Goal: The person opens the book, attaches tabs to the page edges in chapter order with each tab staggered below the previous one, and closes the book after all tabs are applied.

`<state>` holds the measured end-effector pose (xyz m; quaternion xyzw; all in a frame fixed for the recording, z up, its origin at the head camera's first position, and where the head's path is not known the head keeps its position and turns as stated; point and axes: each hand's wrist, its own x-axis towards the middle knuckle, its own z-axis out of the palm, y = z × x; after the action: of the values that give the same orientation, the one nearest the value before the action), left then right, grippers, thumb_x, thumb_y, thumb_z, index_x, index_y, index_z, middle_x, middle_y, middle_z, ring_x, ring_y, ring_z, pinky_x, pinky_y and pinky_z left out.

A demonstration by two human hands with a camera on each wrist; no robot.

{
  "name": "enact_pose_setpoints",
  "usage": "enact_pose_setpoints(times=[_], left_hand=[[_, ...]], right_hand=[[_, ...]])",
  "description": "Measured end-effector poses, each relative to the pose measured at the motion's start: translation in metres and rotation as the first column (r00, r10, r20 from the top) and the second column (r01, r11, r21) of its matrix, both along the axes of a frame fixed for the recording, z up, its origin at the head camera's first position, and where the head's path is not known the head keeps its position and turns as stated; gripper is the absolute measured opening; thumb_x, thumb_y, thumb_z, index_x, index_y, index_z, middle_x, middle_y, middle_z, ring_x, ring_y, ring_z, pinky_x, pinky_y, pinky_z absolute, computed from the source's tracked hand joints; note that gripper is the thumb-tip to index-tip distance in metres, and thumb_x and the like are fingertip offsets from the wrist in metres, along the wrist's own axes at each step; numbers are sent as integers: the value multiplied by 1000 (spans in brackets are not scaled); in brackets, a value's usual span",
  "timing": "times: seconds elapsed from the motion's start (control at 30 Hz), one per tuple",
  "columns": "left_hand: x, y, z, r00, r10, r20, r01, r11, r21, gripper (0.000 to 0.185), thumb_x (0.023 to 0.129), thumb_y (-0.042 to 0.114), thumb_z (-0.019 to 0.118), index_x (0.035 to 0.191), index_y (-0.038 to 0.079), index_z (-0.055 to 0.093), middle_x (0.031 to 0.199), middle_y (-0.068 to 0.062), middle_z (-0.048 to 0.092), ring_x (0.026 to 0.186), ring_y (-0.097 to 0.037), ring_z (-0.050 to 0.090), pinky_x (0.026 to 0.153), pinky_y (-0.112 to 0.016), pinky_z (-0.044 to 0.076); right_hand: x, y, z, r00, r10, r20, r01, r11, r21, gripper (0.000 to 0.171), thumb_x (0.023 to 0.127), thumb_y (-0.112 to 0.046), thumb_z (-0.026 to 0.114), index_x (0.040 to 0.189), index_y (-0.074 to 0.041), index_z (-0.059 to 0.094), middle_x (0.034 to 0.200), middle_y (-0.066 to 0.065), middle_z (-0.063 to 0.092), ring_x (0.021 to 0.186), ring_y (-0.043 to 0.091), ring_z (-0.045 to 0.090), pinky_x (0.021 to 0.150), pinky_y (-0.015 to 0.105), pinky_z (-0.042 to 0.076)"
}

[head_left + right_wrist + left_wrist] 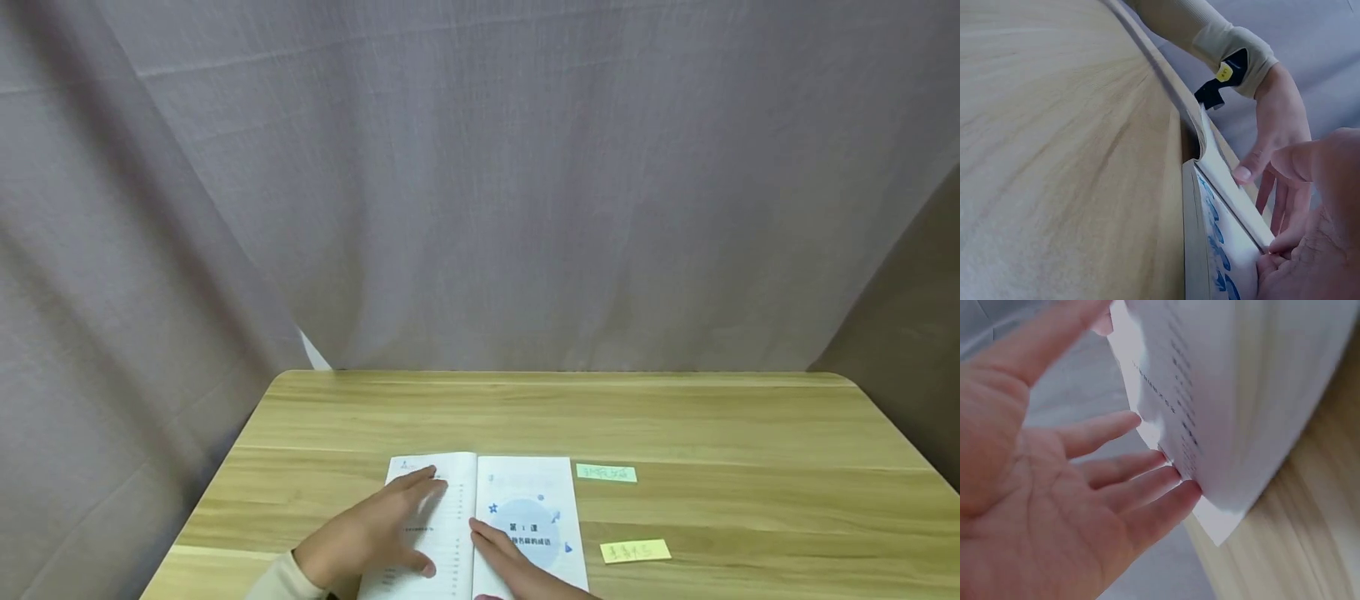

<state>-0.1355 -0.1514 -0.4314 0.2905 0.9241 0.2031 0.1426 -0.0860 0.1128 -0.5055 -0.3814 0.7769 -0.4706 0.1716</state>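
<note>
An open book lies on the table, a page of text lines on the left and a page with a pale blue circle on the right. My left hand is over the left page, fingers spread; in the left wrist view its fingertips touch the page. My right hand reaches in from the lower right, its extended fingers resting at the fold between the pages. In the right wrist view, the right hand is beside the book, fingertips at the fold; part of this hand is cut off.
Right of the book lie a green paper strip and, nearer, a yellow paper strip, both with handwriting. The wooden table ends at a grey curtain behind it.
</note>
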Motion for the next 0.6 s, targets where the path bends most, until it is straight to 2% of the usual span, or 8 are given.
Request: enact_pose_setpoints(times=[0.1, 0.27, 0.47, 0.6], left_hand=[[1, 3, 1, 998, -30, 52, 32, 998, -48, 115, 67, 40, 99, 161, 8, 42, 170, -19, 31, 153, -40, 36, 117, -55, 42], [-1, 7, 3, 994, -43, 101, 54, 993, -107, 132, 61, 49, 98, 167, 11, 29, 174, -16, 21, 158, -38, 29, 119, -53, 40], [-2, 14, 5, 993, -23, 119, 43, 986, -162, 132, 60, 46, 100, 167, 11, 30, 174, -15, 22, 159, -35, 27, 120, -52, 39], [-3, 21, 6, 992, -21, 122, 44, 981, -188, 131, 60, 45, 100, 166, 9, 32, 173, -16, 24, 159, -35, 27, 121, -53, 39]], right_hand=[[0, 2, 3, 999, -9, 44, 9, 1000, -18, 70, 111, -24, 54, 156, 20, 24, 163, 39, 18, 159, 23, 17, 122, 31, 30], [-1, 4, 5, 1000, -6, -21, 6, 1000, -9, 66, 109, -21, 57, 154, 20, 29, 161, 37, 24, 157, 16, 18, 122, 29, 31], [-2, 3, 10, 999, 10, 37, -11, 1000, 21, 67, 110, -23, 55, 156, 19, 28, 164, 38, 20, 158, 30, 22, 121, 32, 33], [-3, 5, 15, 997, 13, 75, -16, 999, 42, 68, 110, -24, 56, 155, 19, 29, 164, 38, 20, 158, 29, 22, 121, 31, 34]])
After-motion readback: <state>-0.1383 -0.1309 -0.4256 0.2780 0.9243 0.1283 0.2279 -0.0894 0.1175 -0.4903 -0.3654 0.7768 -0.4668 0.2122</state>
